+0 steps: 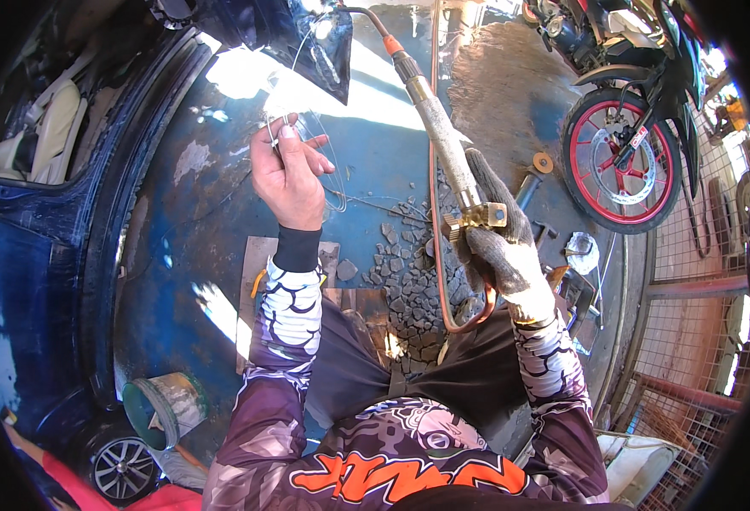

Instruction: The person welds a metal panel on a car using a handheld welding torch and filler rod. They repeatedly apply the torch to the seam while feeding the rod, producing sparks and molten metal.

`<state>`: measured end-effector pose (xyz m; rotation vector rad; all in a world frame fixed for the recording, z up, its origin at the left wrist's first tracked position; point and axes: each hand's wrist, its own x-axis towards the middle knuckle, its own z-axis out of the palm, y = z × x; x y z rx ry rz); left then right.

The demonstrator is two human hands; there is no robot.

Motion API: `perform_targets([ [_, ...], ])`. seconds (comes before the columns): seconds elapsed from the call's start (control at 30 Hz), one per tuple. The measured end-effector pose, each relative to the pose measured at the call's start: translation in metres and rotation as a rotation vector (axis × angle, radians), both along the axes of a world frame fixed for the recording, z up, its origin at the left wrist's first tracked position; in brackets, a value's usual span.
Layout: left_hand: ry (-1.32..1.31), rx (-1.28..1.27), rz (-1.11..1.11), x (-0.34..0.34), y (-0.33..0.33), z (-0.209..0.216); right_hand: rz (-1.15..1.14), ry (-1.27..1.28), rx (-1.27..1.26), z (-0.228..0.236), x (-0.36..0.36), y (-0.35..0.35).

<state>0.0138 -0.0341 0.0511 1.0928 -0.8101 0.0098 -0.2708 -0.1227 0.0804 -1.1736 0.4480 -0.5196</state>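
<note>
My right hand (509, 247), in a grey and white work glove, is wrapped round the valve end of a gas welding torch (445, 140). The torch has brass valve knobs and a pale worn handle. Its bent copper-coloured neck points away from me, and the tip reaches a dark blue metal panel (324, 51) at the top. My bare left hand (290, 183) pinches a thin wire (339, 194) between thumb and fingers. The wire loops loosely beside the hand and rises toward the panel. A reddish hose (443, 294) curves below the torch.
A dark blue car body (30, 281) stands along the left, near a tipped bucket (171, 409). Broken stone pieces (405, 281) lie between my legs. On the right are a motorcycle wheel with a red rim (620, 162), a hammer (545, 232) and a wire mesh fence (690, 243).
</note>
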Motion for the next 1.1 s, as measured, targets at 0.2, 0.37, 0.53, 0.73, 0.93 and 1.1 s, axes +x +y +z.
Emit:
perform_targets([
  [0.2,0.022,0.008,0.007,-0.0004,0.0009,-0.0001,-0.065,-0.065,0.06,-0.0029,0.0048,0.0046],
  [0.37,0.018,0.007,0.006,-0.0002,0.0009,-0.0003,-0.03,-0.018,0.024,-0.0005,0.0004,0.0003],
  [0.53,-0.009,0.047,0.029,0.0001,0.0011,0.001,-0.035,-0.024,0.023,0.0003,0.0002,0.0012],
  [0.73,0.003,0.032,0.015,0.0002,0.0003,0.0012,-0.045,-0.095,0.059,-0.003,0.0049,0.0023],
  [0.93,0.007,0.01,-0.005,0.0004,0.0009,-0.0003,-0.038,-0.042,0.075,0.0001,0.0022,0.0025],
  [1.1,0.007,0.026,0.015,0.0007,-0.0006,0.0007,-0.043,-0.054,0.042,0.0015,0.0034,0.0025],
])
